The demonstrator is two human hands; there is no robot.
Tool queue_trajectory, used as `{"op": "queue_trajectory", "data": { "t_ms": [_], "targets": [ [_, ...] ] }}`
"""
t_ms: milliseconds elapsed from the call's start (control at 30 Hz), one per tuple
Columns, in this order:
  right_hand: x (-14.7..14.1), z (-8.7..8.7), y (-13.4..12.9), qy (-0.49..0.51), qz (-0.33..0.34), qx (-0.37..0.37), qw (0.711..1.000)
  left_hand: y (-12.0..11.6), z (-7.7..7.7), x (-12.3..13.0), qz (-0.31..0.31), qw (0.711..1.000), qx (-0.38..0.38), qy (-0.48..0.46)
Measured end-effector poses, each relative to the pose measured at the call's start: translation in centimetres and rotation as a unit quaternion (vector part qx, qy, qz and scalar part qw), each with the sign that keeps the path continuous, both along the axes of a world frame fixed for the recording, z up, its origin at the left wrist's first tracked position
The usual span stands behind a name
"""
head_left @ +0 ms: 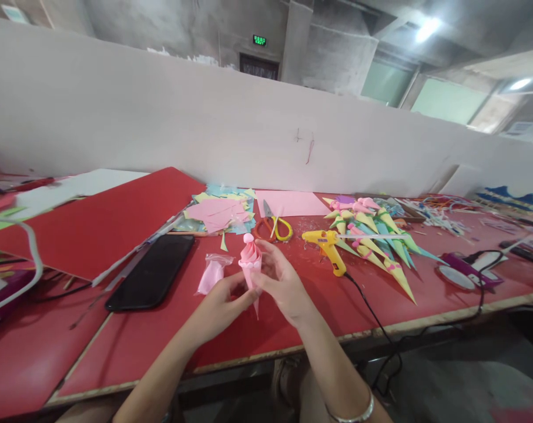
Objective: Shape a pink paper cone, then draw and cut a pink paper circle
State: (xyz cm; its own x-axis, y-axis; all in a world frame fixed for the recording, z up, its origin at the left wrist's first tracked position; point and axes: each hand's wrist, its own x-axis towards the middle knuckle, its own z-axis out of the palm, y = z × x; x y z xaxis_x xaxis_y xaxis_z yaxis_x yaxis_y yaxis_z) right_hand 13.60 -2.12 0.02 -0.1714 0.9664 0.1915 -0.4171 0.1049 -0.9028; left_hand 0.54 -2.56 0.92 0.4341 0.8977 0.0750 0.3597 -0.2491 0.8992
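Both my hands hold a small pink ice cream cone craft (250, 256) upright over the front of the red table. Its top is a swirl with a pale pink ball, and its pointed tip hangs down below my fingers. My left hand (224, 302) pinches the cone low on its left side. Around its right side, my right hand (280, 279) has its fingers closed at the cone and rim. Just left of the cone lies a clear plastic bag (213, 273) with pink material inside.
A yellow glue gun (330, 247) lies to the right, its cord trailing off the table edge. Behind it are several finished paper cones (376, 226). Scissors (274, 228), paper scraps (217, 212), a black phone (154, 273) and red board (111, 217) surround my hands.
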Motion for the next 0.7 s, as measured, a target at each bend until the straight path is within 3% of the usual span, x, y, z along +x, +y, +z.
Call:
{"op": "queue_trajectory", "data": {
  "t_ms": [133, 267, 367, 433, 467, 567, 700],
  "targets": [
    [-0.1, -0.2, 0.3, -0.016, -0.038, 0.000, 0.999, 0.1, 0.3, -0.5, 0.033, 0.996, 0.031, 0.072],
    [0.3, -0.8, 0.9, -0.095, -0.109, 0.003, 0.989, 0.4, 0.6, -1.9, 0.133, 0.969, 0.117, 0.169],
    [0.8, -1.5, 1.2, -0.207, -0.149, 0.000, 0.967, 0.8, 0.1, -3.0, 0.255, 0.900, 0.208, 0.285],
    [1.0, -1.7, 1.2, -0.284, -0.164, -0.004, 0.945, 1.1, -0.5, -3.5, 0.284, 0.846, 0.241, 0.383],
    [1.0, -1.8, 1.1, -0.322, -0.173, -0.003, 0.931, 1.2, -0.7, -3.7, 0.274, 0.833, 0.235, 0.419],
    [1.0, -1.9, 0.8, -0.402, -0.207, 0.008, 0.892, 1.5, -1.1, -4.0, 0.219, 0.842, 0.186, 0.458],
    [0.9, -1.7, 0.7, -0.424, -0.268, 0.050, 0.863, 1.9, -0.9, -3.8, 0.181, 0.888, 0.174, 0.384]
  ]
}}
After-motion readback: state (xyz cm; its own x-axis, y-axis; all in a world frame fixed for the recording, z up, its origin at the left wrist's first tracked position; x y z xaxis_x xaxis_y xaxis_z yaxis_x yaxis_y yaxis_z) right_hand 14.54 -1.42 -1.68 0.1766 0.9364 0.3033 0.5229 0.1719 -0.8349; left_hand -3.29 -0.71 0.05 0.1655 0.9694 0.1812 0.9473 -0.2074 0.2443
